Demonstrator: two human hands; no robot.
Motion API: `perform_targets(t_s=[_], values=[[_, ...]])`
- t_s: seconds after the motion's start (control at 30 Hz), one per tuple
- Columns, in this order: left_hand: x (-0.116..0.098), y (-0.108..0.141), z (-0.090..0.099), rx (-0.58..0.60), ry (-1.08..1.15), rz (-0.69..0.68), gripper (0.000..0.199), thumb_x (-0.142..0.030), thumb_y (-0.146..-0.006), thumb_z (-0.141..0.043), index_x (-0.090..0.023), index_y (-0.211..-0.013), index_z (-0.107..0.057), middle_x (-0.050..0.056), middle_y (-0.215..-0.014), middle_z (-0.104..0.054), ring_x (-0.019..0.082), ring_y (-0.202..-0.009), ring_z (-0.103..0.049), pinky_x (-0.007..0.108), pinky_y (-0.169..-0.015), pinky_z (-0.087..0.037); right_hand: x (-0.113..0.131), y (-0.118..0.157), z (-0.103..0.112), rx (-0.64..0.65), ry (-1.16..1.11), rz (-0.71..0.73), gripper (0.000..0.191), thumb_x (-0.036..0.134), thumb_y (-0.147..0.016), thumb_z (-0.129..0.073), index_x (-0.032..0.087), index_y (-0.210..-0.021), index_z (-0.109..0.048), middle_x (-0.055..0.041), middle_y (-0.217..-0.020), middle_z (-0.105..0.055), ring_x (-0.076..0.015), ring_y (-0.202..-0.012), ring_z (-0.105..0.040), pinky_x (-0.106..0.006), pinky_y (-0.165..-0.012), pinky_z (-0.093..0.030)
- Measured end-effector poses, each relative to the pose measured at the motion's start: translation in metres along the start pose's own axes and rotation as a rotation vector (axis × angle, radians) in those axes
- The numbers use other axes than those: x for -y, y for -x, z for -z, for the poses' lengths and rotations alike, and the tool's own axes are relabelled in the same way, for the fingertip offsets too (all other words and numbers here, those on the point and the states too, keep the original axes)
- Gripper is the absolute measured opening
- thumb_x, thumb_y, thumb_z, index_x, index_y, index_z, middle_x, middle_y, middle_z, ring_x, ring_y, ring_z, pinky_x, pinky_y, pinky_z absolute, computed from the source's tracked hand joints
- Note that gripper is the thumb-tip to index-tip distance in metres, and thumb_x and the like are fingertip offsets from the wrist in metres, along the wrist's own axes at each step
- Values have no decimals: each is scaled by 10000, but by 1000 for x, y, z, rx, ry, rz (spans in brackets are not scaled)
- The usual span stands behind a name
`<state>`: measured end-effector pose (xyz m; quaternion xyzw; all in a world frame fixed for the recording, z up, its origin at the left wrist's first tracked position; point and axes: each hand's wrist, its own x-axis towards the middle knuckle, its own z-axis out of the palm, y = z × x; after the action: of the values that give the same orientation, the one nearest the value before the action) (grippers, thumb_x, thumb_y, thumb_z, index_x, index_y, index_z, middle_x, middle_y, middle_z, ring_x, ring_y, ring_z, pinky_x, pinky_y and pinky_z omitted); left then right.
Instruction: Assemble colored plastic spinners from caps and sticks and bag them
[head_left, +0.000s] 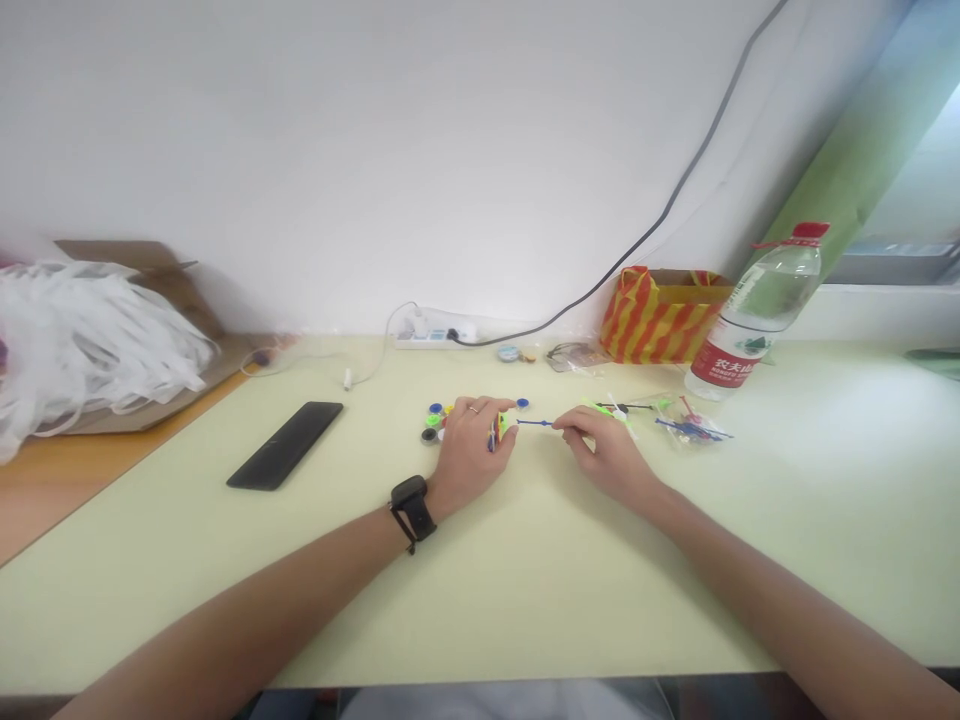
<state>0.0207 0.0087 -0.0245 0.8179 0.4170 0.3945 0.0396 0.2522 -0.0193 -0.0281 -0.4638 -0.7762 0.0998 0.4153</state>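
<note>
My left hand [474, 446], with a ring and a black watch at the wrist, curls around a small stack of colourful discs [494, 432]. My right hand [600, 445] pinches one end of a thin blue stick [535, 422], whose other end points at the stack. Several round pieces, among them a green one [433, 420] and a black one [429, 435], lie left of my left hand. A blue disc [523, 403] rests behind the hands. Beyond my right hand are green and black sticks [626, 407].
A clear bag of coloured sticks [691, 430] lies at the right, near a water bottle [757, 315] and a striped bag [660, 318]. A black phone-like slab [285, 447] is at the left, beside a box of white strips [105, 340]. Behind stands a power strip [427, 335].
</note>
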Motion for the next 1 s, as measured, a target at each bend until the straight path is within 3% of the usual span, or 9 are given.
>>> perform_targets(t_s=[0.23,0.37,0.73,1.0], values=[[3,0,-2,4,51,23,202,-175,-910,-649,-252,-1095,-666,18,-1109,-724,265,-1060,-561,432,-954,-456,-9,1,-4,-20,-55,-34,303,197,-963,-510,216,-1182,-718,-120,-1240,-704,-269,-1107,-689,-444,-953,-601],[3,0,-3,6,49,4,167,-163,-910,-648,-251,-1051,-664,8,-1090,-731,259,-1037,-563,436,-949,-448,-10,2,-5,-9,-22,-20,378,213,-957,-539,229,-1307,-682,-120,-1376,-657,-295,-1236,-650,-509,-1070,-548],[3,0,-3,0,76,24,205,-154,-903,-638,-256,-1079,-660,13,-1100,-732,271,-1086,-561,446,-952,-459,-17,4,-8,87,30,0,421,225,-947,-582,232,-1360,-665,-129,-1423,-634,-323,-1315,-605,-557,-1126,-492],[4,0,-3,6,69,23,192,-171,-904,-651,-250,-1078,-660,17,-1105,-728,271,-1077,-554,448,-956,-459,-10,4,-7,110,30,-8,381,269,-958,-590,207,-1326,-669,-137,-1402,-643,-313,-1284,-624,-515,-1106,-513]])
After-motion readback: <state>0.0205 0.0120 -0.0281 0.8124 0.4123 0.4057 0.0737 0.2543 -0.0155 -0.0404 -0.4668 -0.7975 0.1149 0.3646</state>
